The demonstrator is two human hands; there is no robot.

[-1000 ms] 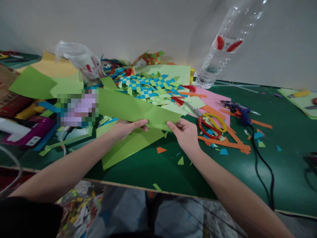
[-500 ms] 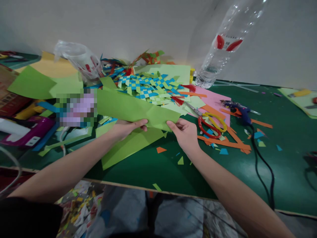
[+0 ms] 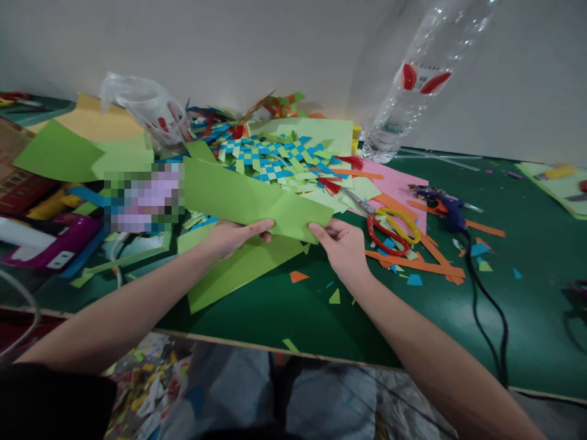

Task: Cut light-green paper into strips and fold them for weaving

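Observation:
A long green paper strip [image 3: 238, 194] is held up over the table, with a crease near its right part. My left hand [image 3: 238, 237] pinches its lower edge near the middle, thumb on top. My right hand [image 3: 342, 244] pinches the strip's right end between thumb and fingers. Beneath the strip lies a larger green sheet [image 3: 243, 272] on the table. Woven blue and green paper pieces [image 3: 270, 159] are heaped behind the strip. Scissors [image 3: 389, 229] with red and yellow handles lie right of my right hand.
A plastic bottle [image 3: 417, 85] stands at the back right. A blue glue gun [image 3: 452, 211] with a black cord lies on the right. At the left are a bagged cup [image 3: 156, 116] and a purple tool [image 3: 59, 244]. Scraps dot the green table [image 3: 330, 330].

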